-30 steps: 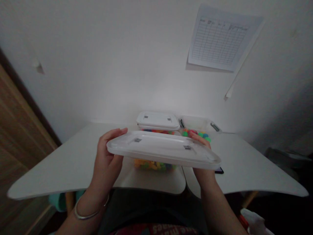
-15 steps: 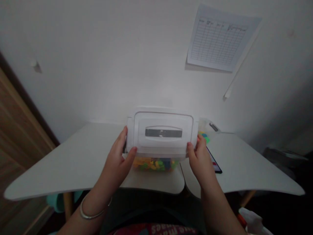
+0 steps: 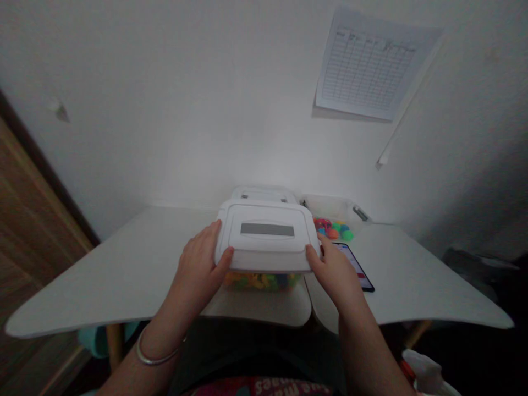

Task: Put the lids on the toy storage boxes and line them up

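A white plastic lid (image 3: pixel 267 235) has been brought down since the earlier view, where it was held up on edge, and it now lies nearly flat over a clear box (image 3: pixel 260 281) of yellow, green and blue pieces. It seems to sit on the box, though how well it fits cannot be told. The lid is smooth, with rounded corners and a grey strip set into its top. It is held from both sides, with the hands apart: the left hand (image 3: pixel 198 264) is clamped on its left edge and the right hand (image 3: pixel 332 269) on its right corner. A metal bangle (image 3: pixel 154 357) is worn on the left wrist. Behind are a second lidded box (image 3: pixel 264 193) and an open tub (image 3: pixel 330 206) of shiny coloured balls (image 3: pixel 332 229), now more fully seen, and a phone (image 3: pixel 355 268) lies uncovered on the white table (image 3: pixel 124 269) beside the right hand
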Tool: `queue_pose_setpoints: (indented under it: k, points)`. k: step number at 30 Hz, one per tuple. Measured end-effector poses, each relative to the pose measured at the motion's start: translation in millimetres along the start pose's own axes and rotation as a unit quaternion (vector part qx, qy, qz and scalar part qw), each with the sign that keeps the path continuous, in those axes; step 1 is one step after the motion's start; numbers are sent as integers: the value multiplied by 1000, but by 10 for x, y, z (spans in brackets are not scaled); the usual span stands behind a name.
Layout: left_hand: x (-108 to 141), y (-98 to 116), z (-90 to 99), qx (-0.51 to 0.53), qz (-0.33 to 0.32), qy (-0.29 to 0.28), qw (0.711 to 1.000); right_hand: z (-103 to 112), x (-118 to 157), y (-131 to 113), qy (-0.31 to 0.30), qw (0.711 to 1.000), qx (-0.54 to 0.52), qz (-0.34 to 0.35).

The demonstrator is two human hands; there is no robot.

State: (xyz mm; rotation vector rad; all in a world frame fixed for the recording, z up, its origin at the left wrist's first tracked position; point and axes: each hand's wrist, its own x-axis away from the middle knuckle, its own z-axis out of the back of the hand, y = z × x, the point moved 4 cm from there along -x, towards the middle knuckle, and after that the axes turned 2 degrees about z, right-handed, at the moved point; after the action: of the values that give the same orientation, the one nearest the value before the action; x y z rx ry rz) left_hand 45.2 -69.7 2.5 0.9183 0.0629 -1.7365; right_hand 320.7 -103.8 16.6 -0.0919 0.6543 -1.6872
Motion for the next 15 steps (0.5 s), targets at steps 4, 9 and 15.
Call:
queue_pose_setpoints:
  k: [4, 9, 15]
  points:
    - [38, 26, -43, -97, 63, -55, 992, 34, 15, -22, -22, 999, 37, -32]
    - [0, 35, -45, -125, 81, -104, 983, -22, -65, 21, -50, 998, 41, -12]
    - [-89, 0, -41, -129, 97, -170, 972, -109, -147, 120, -47, 999, -4, -17]
